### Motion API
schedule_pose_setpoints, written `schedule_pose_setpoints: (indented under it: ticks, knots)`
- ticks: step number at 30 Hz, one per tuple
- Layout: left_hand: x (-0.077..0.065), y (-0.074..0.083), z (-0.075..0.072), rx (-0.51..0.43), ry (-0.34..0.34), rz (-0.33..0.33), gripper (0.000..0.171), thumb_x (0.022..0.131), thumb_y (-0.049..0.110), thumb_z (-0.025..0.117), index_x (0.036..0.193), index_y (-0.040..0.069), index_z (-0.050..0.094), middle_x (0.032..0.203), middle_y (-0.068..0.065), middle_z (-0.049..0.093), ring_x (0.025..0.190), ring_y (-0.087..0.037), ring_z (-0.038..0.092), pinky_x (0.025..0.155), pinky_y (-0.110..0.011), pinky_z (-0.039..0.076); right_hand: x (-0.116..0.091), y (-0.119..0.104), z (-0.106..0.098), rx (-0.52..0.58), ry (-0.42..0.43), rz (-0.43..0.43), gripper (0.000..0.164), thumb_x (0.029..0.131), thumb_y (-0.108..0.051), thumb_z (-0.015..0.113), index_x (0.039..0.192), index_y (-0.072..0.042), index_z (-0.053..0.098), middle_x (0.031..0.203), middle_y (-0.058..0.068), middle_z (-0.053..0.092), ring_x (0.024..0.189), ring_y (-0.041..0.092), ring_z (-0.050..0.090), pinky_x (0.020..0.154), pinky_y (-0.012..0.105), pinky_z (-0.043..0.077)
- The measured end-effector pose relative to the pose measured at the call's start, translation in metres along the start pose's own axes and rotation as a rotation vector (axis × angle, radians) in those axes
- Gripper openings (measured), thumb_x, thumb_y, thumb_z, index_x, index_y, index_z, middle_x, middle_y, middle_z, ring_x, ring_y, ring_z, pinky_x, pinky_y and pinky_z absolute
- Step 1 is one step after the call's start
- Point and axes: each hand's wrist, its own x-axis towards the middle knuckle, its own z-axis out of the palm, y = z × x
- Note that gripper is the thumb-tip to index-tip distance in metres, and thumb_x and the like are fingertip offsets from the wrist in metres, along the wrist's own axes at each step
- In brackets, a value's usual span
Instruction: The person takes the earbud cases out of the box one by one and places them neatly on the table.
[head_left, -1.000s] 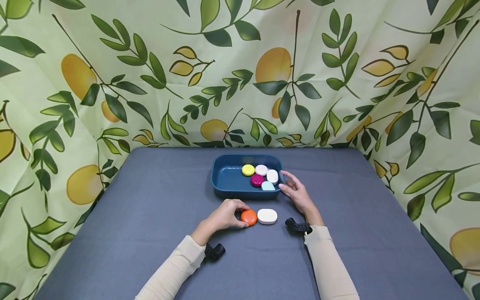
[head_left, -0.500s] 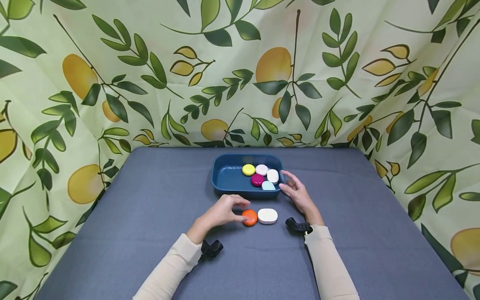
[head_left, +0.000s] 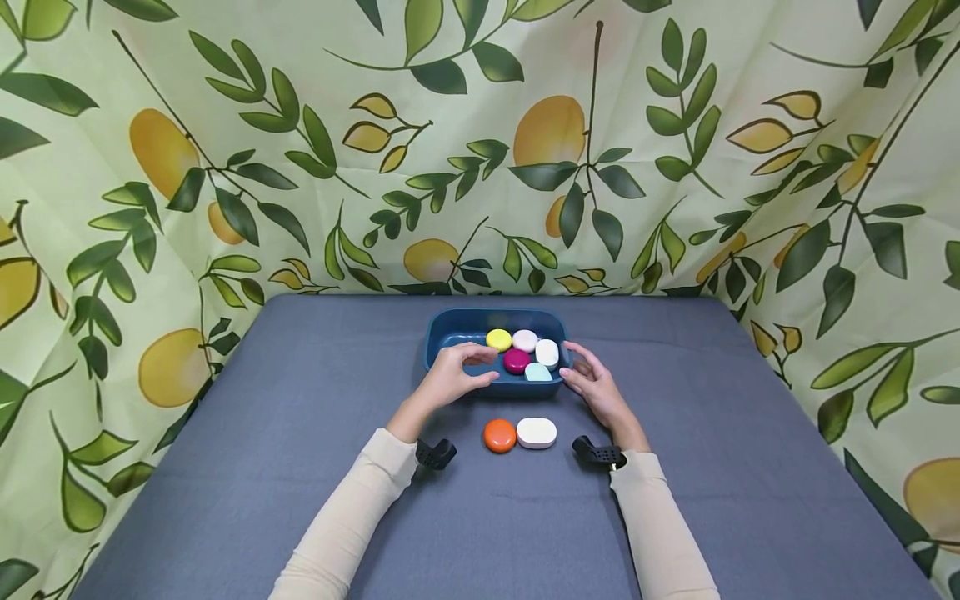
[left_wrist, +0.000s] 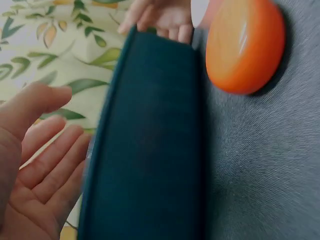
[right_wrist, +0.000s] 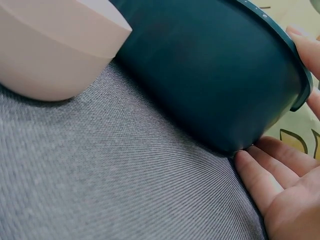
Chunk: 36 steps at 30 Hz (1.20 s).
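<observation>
A dark blue rectangular tray (head_left: 457, 388) with rounded corners holds several small, smooth pieces: a yellow one (head_left: 498, 340), a pale pink one (head_left: 525, 341), a white one (head_left: 547, 354), a magenta one (head_left: 516, 361) and a light blue one (head_left: 537, 372). My left hand (head_left: 450, 373) is over the tray's front left part, thumb and fingers apart with nothing between them. My right hand (head_left: 596, 390) holds the tray's right end, fingers and thumb around it. In front of the tray, a glossy orange round piece (head_left: 499, 436) lies beside a white oval piece (head_left: 536, 432).
A grey-blue cloth (head_left: 337, 400) covers the table. Behind it and at the sides hangs a curtain (head_left: 465, 100) printed with leaves and fruit. Each wrist wears a black camera mount, such as the right mount (head_left: 596, 451).
My left hand has let go of the orange piece and moved up and away to the tray. The orange piece stays beside the white one. My right hand has not moved.
</observation>
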Motion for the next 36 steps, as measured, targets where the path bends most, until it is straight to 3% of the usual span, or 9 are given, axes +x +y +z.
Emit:
schedule_pose_setpoints:
  ticks: [6, 19, 26, 36]
  knots:
    - [0.024, -0.008, 0.008, 0.022, 0.061, -0.098, 0.041, 0.081, 0.011, 0.076, 0.117, -0.007, 0.064, 0.115, -0.021, 0.069, 0.105, -0.032, 0.068, 0.097, -0.041, 0.054, -0.002, -0.003, 0.000, 0.006, 0.001, 0.008, 0.060, 0.097, -0.010, 0.055, 0.149, -0.009, 0.028, 0.158, 0.026, 0.022, 0.145, 0.035, 0.028, 0.113, 0.044, 0.031]
    - [0.060, -0.023, 0.019, 0.135, 0.078, -0.313, 0.046, 0.082, 0.015, 0.076, 0.124, -0.001, 0.062, 0.125, -0.017, 0.066, 0.115, -0.030, 0.064, 0.101, -0.040, 0.052, -0.001, -0.001, 0.000, 0.019, 0.009, -0.004, 0.058, 0.096, -0.010, 0.056, 0.148, -0.009, 0.030, 0.160, 0.025, 0.016, 0.149, 0.039, 0.018, 0.116, 0.049, 0.029]
    - [0.072, -0.031, 0.026, 0.210, 0.054, -0.379, 0.049, 0.082, 0.015, 0.076, 0.125, -0.001, 0.061, 0.127, -0.017, 0.065, 0.118, -0.029, 0.061, 0.104, -0.038, 0.050, -0.002, -0.002, 0.002, 0.011, 0.007, 0.004, 0.058, 0.097, -0.010, 0.055, 0.149, -0.009, 0.030, 0.160, 0.025, 0.018, 0.147, 0.037, 0.024, 0.116, 0.049, 0.029]
    - [0.080, -0.032, 0.029, 0.307, 0.024, -0.450, 0.047, 0.082, 0.018, 0.076, 0.124, 0.001, 0.063, 0.126, -0.014, 0.066, 0.111, -0.026, 0.062, 0.102, -0.037, 0.050, -0.002, -0.003, 0.002, 0.010, 0.015, 0.004, 0.057, 0.096, -0.010, 0.056, 0.148, -0.009, 0.031, 0.161, 0.022, 0.017, 0.149, 0.039, 0.021, 0.117, 0.052, 0.028]
